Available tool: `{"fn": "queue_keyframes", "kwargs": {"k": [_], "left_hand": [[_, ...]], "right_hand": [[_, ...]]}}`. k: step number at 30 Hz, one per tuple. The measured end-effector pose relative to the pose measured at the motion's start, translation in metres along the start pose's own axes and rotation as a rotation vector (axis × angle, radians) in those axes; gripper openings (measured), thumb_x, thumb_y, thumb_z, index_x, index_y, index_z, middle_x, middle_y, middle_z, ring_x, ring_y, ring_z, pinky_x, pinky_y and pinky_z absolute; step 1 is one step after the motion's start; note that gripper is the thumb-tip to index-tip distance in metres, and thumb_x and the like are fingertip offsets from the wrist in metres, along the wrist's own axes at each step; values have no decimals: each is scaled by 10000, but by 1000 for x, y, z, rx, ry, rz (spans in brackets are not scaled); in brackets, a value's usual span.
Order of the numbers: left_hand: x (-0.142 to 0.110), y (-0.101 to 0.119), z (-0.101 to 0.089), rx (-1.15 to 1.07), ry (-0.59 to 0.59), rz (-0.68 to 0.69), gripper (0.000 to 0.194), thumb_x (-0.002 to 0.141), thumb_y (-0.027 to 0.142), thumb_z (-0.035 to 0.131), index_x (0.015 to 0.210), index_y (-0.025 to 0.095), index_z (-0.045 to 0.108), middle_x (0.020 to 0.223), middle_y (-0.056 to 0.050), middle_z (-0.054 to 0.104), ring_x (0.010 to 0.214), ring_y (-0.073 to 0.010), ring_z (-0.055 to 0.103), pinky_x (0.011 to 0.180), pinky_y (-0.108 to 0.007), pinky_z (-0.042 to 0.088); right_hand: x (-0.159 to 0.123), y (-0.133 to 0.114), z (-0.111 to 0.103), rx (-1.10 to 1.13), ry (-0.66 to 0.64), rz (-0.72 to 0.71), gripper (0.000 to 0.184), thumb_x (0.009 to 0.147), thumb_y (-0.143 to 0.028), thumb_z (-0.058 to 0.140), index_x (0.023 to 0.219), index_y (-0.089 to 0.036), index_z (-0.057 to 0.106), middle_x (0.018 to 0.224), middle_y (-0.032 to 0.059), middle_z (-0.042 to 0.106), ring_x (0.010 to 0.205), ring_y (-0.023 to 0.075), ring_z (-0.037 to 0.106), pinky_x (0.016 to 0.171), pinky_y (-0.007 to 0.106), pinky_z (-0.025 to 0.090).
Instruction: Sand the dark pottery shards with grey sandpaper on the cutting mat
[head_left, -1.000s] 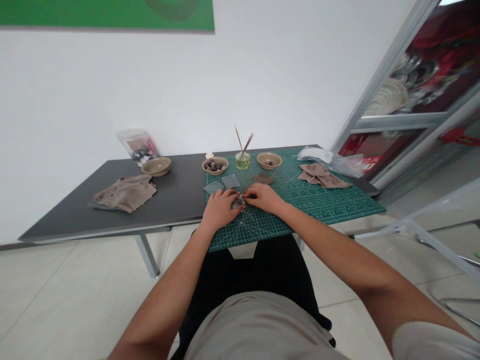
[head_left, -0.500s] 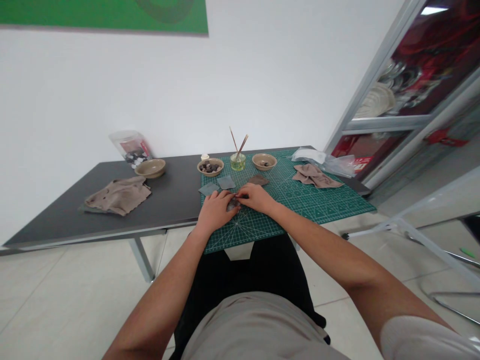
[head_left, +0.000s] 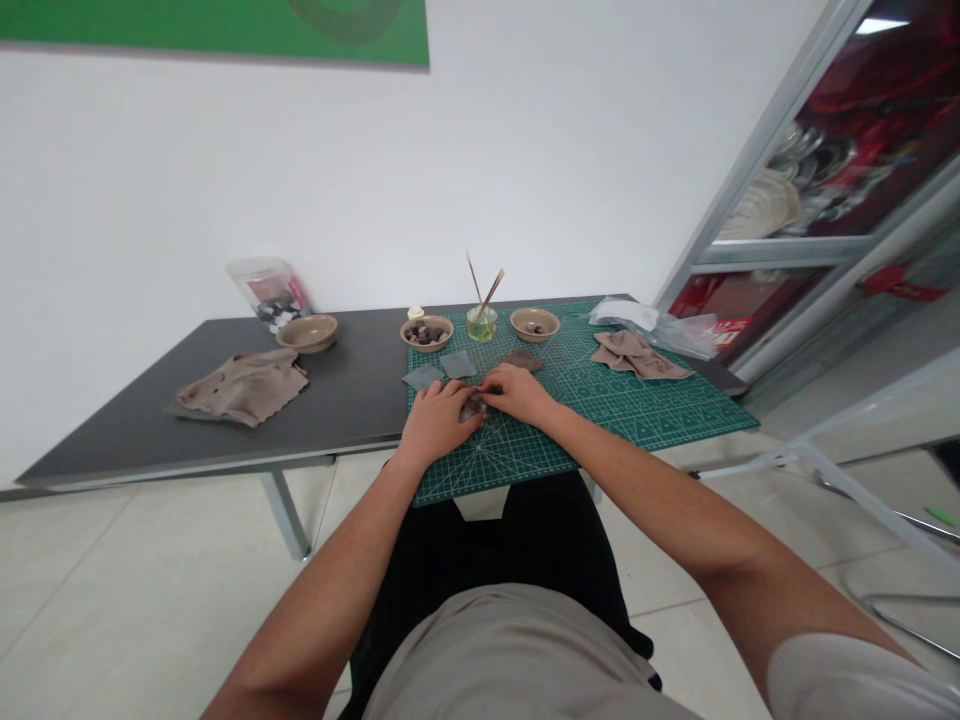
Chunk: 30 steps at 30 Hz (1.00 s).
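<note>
My left hand point(head_left: 437, 422) lies on the cutting mat point(head_left: 525, 450), fingers stretched flat, holding down a small greyish sheet point(head_left: 472, 406) that looks like sandpaper. Beside it, my right hand point(head_left: 521, 393) is closed in a pinch over that sheet. A small dark piece point(head_left: 495, 389) shows at its fingertips, too small to name surely; it resembles the dark lumps in the near bowl point(head_left: 427, 346). Two grey squares point(head_left: 458, 364) lie just beyond my left fingers. A brown sheet point(head_left: 523, 359) rests behind my right hand.
At the back stand a glass jar of yellowish liquid point(head_left: 481, 324) holding thin sticks, and a bowl point(head_left: 535, 335) with a few small pieces. Brown cloths point(head_left: 244, 388) lie left and right. Another bowl point(head_left: 307, 345), a clear tub point(head_left: 268, 290) and a plastic bag point(head_left: 660, 325) are farther out.
The whole view has shifted slightly. Both hands stay over the small sheet; the right fingertips have moved a little and more of the dark piece shows.
</note>
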<state>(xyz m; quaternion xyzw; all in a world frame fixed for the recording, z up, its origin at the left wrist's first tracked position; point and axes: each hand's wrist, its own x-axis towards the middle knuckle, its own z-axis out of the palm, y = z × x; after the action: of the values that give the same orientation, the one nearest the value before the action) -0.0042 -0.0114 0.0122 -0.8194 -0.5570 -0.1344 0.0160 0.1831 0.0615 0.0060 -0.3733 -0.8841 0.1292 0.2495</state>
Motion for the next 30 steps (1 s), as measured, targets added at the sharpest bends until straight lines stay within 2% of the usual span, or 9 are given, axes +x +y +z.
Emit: {"fn": "queue_keyframes", "kwargs": {"k": [8, 13, 18, 23, 30], "left_hand": [[0, 0, 0, -9, -6, -14, 449, 949, 506, 517, 1317, 271, 619, 1353, -59, 633, 1160, -298, 535, 940, -462, 440], [0, 0, 1, -11, 5, -7, 467, 947, 512, 523, 1333, 266, 611, 1358, -58, 634, 1160, -302, 536, 938, -466, 443], [0, 0, 0, -7, -3, -17, 456, 944, 524, 526, 1320, 283, 617, 1369, -55, 626, 1166, -300, 535, 943, -460, 444], [-1, 0, 0, -1, 5, -4, 458, 948, 525, 514, 1322, 282, 614, 1377, -50, 621, 1151, -302, 537, 933, -465, 446], [-1, 0, 1, -1, 11, -1, 446, 952, 514, 514, 1312, 273, 617, 1373, -44, 626, 1151, -298, 538, 936, -465, 440]], "right_hand": [[-11, -6, 2, 19, 18, -21, 42, 841, -161, 733, 842, -184, 768, 950, 68, 767, 965, 218, 649, 899, 359, 486], [-20, -1, -3, 30, 10, -42, 37, 811, -164, 754, 832, -193, 761, 933, 58, 764, 961, 215, 653, 906, 353, 484], [-16, 5, -8, 18, 14, -8, 47, 839, -165, 729, 837, -197, 763, 943, 49, 766, 930, 200, 650, 883, 339, 474], [-6, -1, -2, -6, 23, 37, 37, 844, -174, 732, 836, -187, 765, 930, 60, 772, 925, 208, 652, 852, 339, 474], [-16, 0, -4, 10, 20, 7, 19, 834, -181, 748, 834, -186, 766, 932, 54, 774, 918, 199, 660, 862, 329, 481]]}}
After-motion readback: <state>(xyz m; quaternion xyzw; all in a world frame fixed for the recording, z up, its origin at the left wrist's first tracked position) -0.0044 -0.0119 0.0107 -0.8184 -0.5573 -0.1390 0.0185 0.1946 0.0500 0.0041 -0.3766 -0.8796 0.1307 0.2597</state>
